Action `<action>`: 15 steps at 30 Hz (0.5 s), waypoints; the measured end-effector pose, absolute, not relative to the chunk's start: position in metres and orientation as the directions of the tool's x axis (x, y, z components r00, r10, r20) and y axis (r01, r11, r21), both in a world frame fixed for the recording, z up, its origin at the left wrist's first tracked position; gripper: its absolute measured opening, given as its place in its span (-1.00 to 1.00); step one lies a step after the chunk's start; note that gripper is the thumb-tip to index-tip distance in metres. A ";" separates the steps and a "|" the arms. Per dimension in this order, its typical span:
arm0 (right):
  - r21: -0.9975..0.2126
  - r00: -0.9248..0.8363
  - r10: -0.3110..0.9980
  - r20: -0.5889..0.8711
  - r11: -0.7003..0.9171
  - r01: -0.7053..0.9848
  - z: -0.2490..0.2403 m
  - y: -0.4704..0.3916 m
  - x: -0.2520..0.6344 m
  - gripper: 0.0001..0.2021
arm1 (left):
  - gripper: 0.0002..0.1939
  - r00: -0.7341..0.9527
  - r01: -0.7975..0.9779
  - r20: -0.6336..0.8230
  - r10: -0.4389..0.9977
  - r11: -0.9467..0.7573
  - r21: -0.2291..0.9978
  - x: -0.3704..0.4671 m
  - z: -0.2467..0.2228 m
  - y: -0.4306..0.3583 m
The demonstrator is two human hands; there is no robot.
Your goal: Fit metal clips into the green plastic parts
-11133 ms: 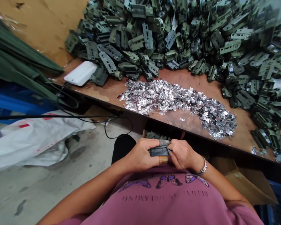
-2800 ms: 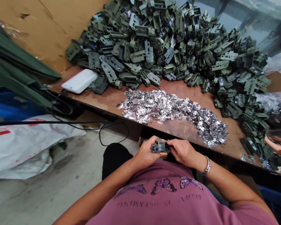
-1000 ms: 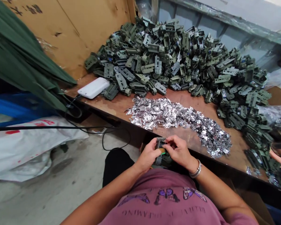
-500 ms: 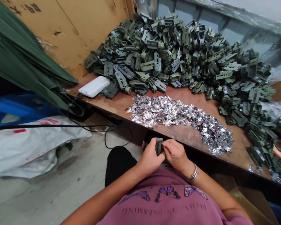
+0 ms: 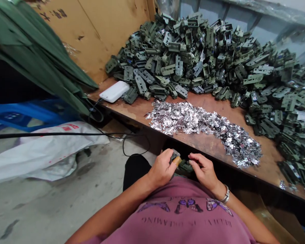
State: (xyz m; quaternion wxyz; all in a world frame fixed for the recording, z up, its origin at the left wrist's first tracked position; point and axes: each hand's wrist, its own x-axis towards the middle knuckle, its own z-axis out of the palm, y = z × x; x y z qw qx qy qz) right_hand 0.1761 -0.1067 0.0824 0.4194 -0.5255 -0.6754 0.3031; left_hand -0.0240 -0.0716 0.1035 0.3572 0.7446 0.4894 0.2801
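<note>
My left hand [image 5: 163, 168] is closed around a grey-green metal housing [image 5: 175, 155], held in front of my body just below the table edge. A yellowish covering wraps a fingertip of that hand. Most of the housing is hidden by the fingers. To its right, my right hand [image 5: 204, 170] is apart from the housing, thumb and forefinger separated, with nothing visible between them. Below and between the hands, more green housings [image 5: 186, 166] show in the dark space under the table edge. Nearest on the tabletop lies a long heap of small shiny metal clips [image 5: 183, 118].
A large pile of green slotted housings [image 5: 178, 64] covers the back and right of the wooden table [image 5: 203, 144]. A white power bank [image 5: 115, 91] with a black cable [image 5: 66, 134] sits at the left. White sacks [image 5: 53, 152] lie on the floor.
My right hand has come away from the housing to the right, its fingers parting. The housing has tilted lower in my left hand. The whole view has shifted somewhat.
</note>
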 end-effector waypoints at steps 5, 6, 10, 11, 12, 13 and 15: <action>-0.858 -0.131 0.980 0.147 0.192 0.477 0.060 -0.129 0.181 -0.82 | -0.81 0.244 0.409 0.059 0.968 -0.158 0.899 -0.033 0.105 -0.073; -0.862 -0.120 0.985 0.126 0.169 0.479 0.055 -0.133 0.182 -0.82 | -0.82 0.221 0.345 0.021 0.975 -0.098 0.933 -0.034 0.104 -0.073; -0.894 -0.039 0.999 0.002 0.019 0.447 0.036 -0.147 0.189 -0.80 | -0.66 0.145 0.024 -0.279 0.949 0.279 0.960 -0.035 0.093 -0.077; -0.902 -0.019 0.999 -0.029 -0.018 0.431 0.031 -0.150 0.190 -0.79 | -0.60 0.152 -0.044 -0.366 0.918 0.376 0.926 -0.035 0.090 -0.078; -0.911 -0.002 0.998 -0.060 -0.054 0.410 0.027 -0.153 0.191 -0.78 | -0.56 0.168 -0.101 -0.440 0.882 0.459 0.883 -0.035 0.087 -0.080; -0.919 0.015 0.996 -0.092 -0.090 0.384 0.023 -0.156 0.191 -0.77 | -0.54 0.189 -0.147 -0.498 0.846 0.526 0.837 -0.035 0.085 -0.080; -0.931 0.049 0.988 -0.150 -0.158 0.328 0.018 -0.160 0.191 -0.75 | -0.53 0.225 -0.217 -0.566 0.793 0.607 0.765 -0.035 0.081 -0.081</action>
